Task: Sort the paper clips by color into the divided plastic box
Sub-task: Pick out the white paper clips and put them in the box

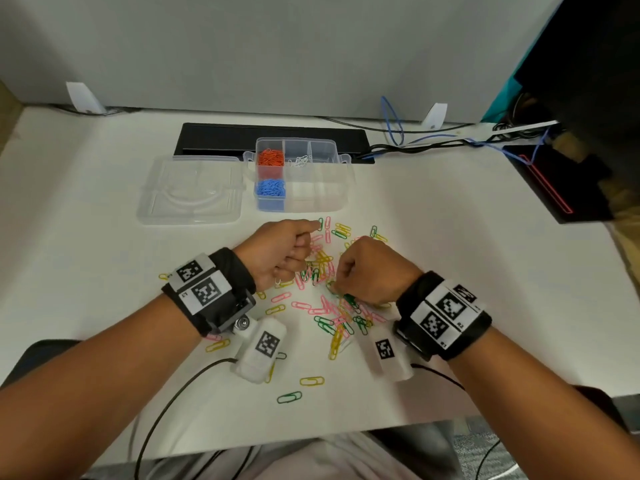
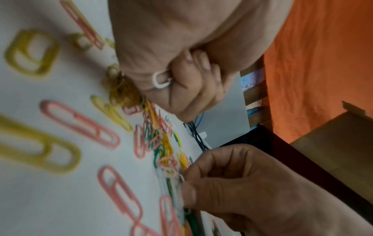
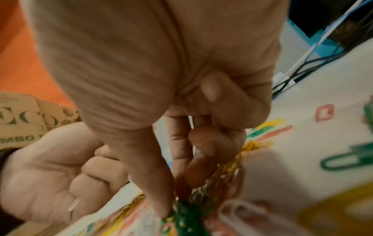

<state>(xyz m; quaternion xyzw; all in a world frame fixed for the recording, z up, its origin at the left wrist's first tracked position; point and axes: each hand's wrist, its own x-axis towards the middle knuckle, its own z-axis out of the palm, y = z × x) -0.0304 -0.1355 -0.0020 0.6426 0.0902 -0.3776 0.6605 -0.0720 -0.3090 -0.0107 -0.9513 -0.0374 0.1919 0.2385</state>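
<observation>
The divided plastic box (image 1: pixel 341 174) stands open at the back, with orange clips (image 1: pixel 270 156), white clips (image 1: pixel 300 161) and blue clips (image 1: pixel 270 188) in separate compartments. A loose pile of pink, yellow and green paper clips (image 1: pixel 329 306) covers the table in front of it. My left hand (image 1: pixel 294 252) rests at the pile's left edge. Its index finger points toward the box, and its other fingers curl round a white paper clip (image 2: pixel 161 80). My right hand (image 1: pixel 341 285) reaches down into the pile, where its thumb and forefinger pinch a white clip (image 2: pixel 174 180) beside green ones.
The box's clear lid (image 1: pixel 190 190) lies flat to its left. A black strip (image 1: pixel 273 136) and cables (image 1: pixel 415 140) run along the back wall, and a black device (image 1: pixel 554 181) sits at the right. Stray clips (image 1: pixel 311 381) lie near the table's front edge.
</observation>
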